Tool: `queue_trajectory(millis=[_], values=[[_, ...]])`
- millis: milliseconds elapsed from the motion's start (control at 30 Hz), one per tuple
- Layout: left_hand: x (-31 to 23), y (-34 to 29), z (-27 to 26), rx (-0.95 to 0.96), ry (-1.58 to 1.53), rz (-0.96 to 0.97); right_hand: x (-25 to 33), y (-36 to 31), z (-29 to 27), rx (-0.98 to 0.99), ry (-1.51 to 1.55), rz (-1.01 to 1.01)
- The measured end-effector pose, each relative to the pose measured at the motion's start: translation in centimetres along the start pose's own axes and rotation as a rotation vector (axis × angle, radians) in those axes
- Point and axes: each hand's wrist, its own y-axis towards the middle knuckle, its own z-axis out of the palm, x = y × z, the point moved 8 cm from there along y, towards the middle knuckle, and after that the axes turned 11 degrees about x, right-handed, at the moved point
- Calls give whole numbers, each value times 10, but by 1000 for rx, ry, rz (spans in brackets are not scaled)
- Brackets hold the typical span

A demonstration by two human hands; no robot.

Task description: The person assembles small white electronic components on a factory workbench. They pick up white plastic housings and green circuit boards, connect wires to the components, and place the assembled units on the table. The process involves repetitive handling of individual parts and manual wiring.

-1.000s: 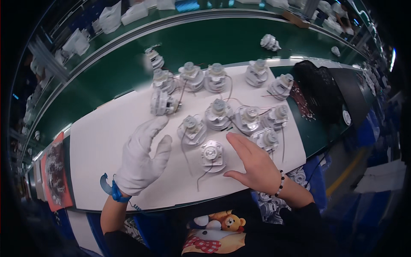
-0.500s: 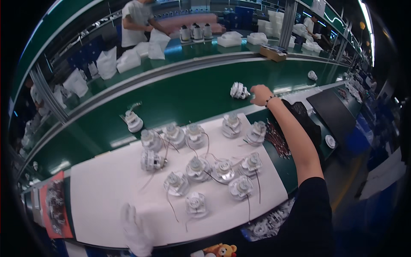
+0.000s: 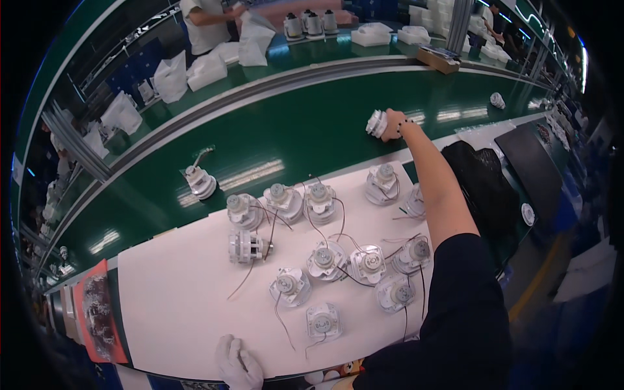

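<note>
Out over the green conveyor belt, my bare right hand (image 3: 393,125) is closed on the right side of a white motor unit (image 3: 376,123); my fingertips are partly hidden. My left hand (image 3: 238,365), in a white glove, rests at the near edge of a white sheet (image 3: 172,299). It holds nothing, its fingers loosely bent and a little apart. Several white round motor units with thin wires stand on the sheet, among them one near its front (image 3: 323,321). Another unit (image 3: 245,247) lies on its side at the sheet's middle.
Further left on the belt (image 3: 299,120) sits a motor unit (image 3: 200,182); a small white part (image 3: 497,100) lies far right. A black plastic bag (image 3: 480,182) is beside my right arm. An orange-red tray (image 3: 101,315) stands at left. Across the belt, a person (image 3: 205,26) handles white bags.
My right hand has closed on the motor unit on the belt. The gloved left hand has bent its fingers. The whole view has shifted, with the sheet now further right.
</note>
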Motion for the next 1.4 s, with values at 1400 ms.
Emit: queue_trajectory(millis=[1400], values=[[176, -183, -80, -665, -95, -603, 264, -459, -23, -580, -428, -1020]])
